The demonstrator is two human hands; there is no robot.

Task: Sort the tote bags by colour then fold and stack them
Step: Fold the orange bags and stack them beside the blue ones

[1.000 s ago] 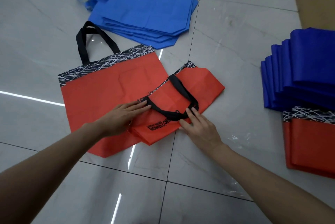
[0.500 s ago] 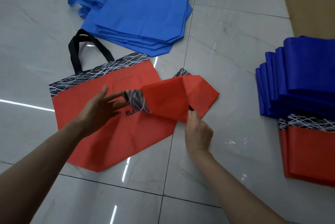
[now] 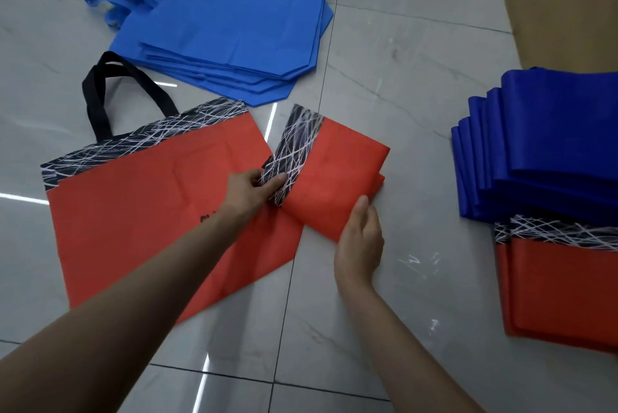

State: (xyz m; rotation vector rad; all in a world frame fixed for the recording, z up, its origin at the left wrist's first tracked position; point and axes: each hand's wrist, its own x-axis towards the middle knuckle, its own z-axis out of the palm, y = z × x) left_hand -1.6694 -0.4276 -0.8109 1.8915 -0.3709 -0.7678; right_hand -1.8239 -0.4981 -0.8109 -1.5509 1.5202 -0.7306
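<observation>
The right grip (image 3: 359,239) lies open, straight fingers flat on the near edge of the folded red tote bag (image 3: 337,175), likely pinning the crease. Just left of it, the left grip (image 3: 252,190) pinches the bag's patterned band (image 3: 294,152), seemingly to square the fold. Under the left grip lies an unfolded red tote bag (image 3: 143,218), probably next. Right of the right grip, folded dark-blue bags (image 3: 555,145) overlap folded red ones (image 3: 561,289). Beyond both, flat light-blue totes (image 3: 227,21) wait on the glossy grey tiled floor (image 3: 401,55).
</observation>
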